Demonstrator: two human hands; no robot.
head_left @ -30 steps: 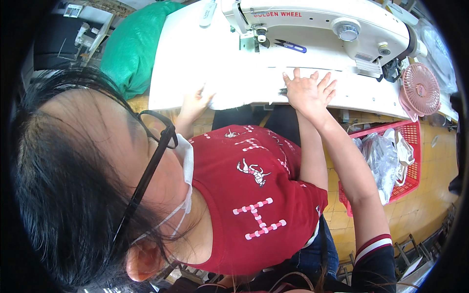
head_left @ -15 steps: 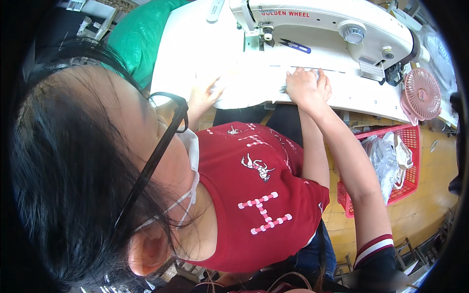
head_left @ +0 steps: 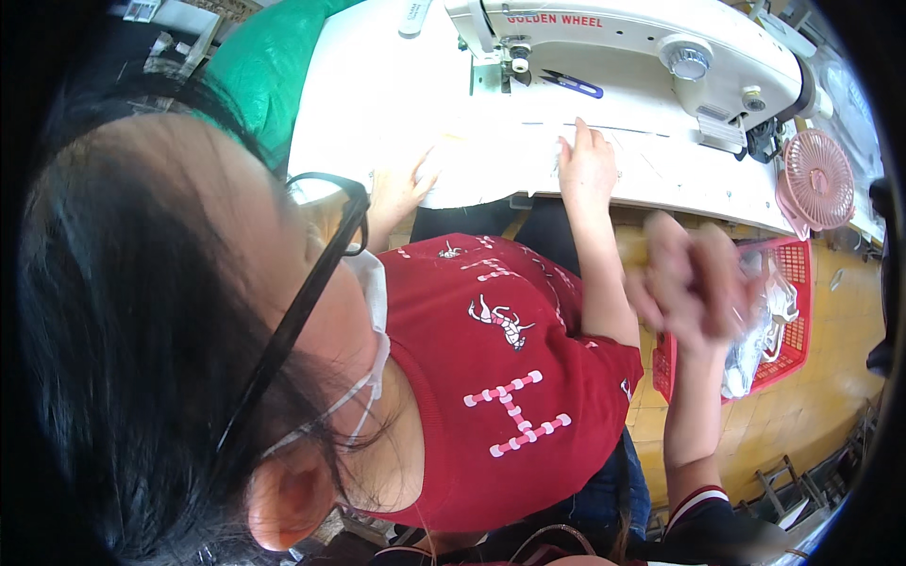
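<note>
My right hand (head_left: 694, 283) is raised in front of the red basket (head_left: 797, 292), apart from the table. Motion smears its fingers, and nothing can be made out in them. My left hand is out of the picture. Beside me, a person in a dark red shirt (head_left: 510, 377) sits at a white sewing machine (head_left: 628, 42). That co-worker's left hand (head_left: 401, 193) and right hand (head_left: 587, 170) rest on white fabric (head_left: 472, 179) on the white table. Purple-handled thread snips (head_left: 576, 87) lie near the needle area.
Clear plastic bags (head_left: 746, 354) fill part of the basket on the yellow tiled floor (head_left: 840, 340). A pink fan (head_left: 817, 179) stands at the table's right end. Left of the table bulges a green sack (head_left: 255, 80). The co-worker's head and body take up the left and middle.
My right hand has left the co-worker's right hand on the fabric and drawn back toward me and to the right. The co-worker's right hand now shows whole, with its fingers stretched out.
</note>
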